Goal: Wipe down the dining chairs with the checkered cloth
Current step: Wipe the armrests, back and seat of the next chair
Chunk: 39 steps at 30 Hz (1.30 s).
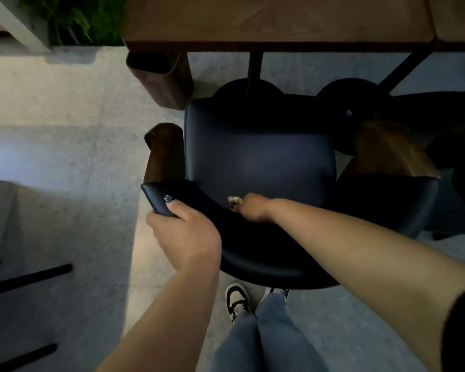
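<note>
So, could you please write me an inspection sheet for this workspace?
Surface: grey speckled stone floor; brown wooden dining table above.
Job's things: dark blue padded dining chair with wooden armrests; only a pale scrap of cloth shows at the right hand.
Clutter: nothing seen.
Hands: left hand grips the backrest's end; right hand reaches over the backrest, fingers hidden.
Cables: nothing seen.
Surroundings: green plant, second chair at right.

floor (pixel 65 135): grey speckled tile | table (pixel 279 20): brown wood | plant (pixel 75 20): green, top-left
</note>
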Motion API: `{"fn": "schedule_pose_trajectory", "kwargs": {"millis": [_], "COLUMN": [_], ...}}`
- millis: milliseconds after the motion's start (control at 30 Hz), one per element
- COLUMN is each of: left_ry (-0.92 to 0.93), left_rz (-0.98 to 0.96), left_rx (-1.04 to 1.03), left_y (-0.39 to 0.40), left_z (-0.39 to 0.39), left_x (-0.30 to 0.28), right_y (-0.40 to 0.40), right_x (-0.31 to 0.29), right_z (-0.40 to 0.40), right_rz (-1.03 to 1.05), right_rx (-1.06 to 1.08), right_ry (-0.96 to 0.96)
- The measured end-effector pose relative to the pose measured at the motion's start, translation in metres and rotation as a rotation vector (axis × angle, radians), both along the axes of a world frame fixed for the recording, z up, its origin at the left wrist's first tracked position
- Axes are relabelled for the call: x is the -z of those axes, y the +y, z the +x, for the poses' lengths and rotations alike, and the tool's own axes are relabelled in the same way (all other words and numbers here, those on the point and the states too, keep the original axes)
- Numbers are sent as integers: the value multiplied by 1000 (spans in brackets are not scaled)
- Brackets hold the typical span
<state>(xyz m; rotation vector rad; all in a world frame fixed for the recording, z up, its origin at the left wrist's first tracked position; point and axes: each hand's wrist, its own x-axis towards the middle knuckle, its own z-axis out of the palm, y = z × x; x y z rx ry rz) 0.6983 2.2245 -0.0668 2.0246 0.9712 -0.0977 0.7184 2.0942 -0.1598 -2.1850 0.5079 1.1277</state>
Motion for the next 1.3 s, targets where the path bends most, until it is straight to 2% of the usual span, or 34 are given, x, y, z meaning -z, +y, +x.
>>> {"fn": "schedule_pose_trajectory", "kwargs": {"millis": [133, 233, 333, 467, 633, 800, 900, 967, 1167, 1233, 1300], "left_ry": [-15, -18, -15, -71, -151, -128, -24, 53, 197, 205, 173], "left_rz": [-4, -11, -14, -24, 139, 527, 721, 791, 892, 906, 912], "left_rx": [11, 10, 14, 81, 413, 870, 1168, 1247, 1337, 1337, 1315], "left_y": [1, 0, 0, -3, 6, 11, 6, 1, -1, -3, -4], "left_z": [-2, -2, -2, -4, -10, 0, 11, 14, 16, 16, 15], "left_x": [-2, -1, -3, -9, -15, -16, -19, -22, -23, -25, -24], "right_y": [0, -2, -2, -10, -3, 17, -6, -26, -112, -148, -183], "right_x": [-25, -66, -108, -152, -165, -149, -150, -151, -161, -159, -159], "right_z": [-9, -31, -70, -104, -94, -123, -129, -135, -138, -124, -102], "right_rz": [16, 92, 152, 213, 160, 19, 85, 89, -64, -148, -289], "right_rx": [-8, 30, -56, -203, -76, -317, -351, -360, -471, -590, -582], "right_ry": [-89, -208, -402, -451, -579, -734, -682, -617, -527, -523, -409]}}
